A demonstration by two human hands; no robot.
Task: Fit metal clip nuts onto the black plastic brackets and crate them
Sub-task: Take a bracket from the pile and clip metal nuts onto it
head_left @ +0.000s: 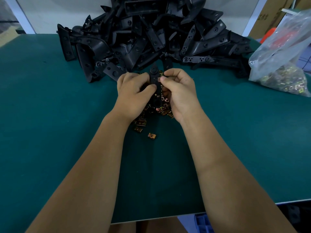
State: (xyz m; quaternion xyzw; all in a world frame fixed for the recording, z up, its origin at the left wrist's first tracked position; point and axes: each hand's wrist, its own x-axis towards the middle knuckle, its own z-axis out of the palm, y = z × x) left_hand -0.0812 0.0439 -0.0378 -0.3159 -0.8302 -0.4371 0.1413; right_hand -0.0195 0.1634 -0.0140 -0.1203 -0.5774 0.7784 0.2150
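Both hands hold one black plastic bracket (155, 81) upright above the middle of the green table (50, 132). My left hand (133, 91) grips its left side with curled fingers. My right hand (178, 88) pinches its right edge, thumb pressed where a metal clip nut (159, 79) sits; the nut is mostly hidden. Loose brass-coloured clip nuts (151, 136) lie scattered on the table beneath my hands. A large heap of black brackets (151, 34) rises behind.
A clear plastic bag (284, 52) holding more clip nuts lies at the right edge of the table. A blue crate (204, 222) shows below the table's near edge. Cardboard boxes (269, 15) stand at the back right.
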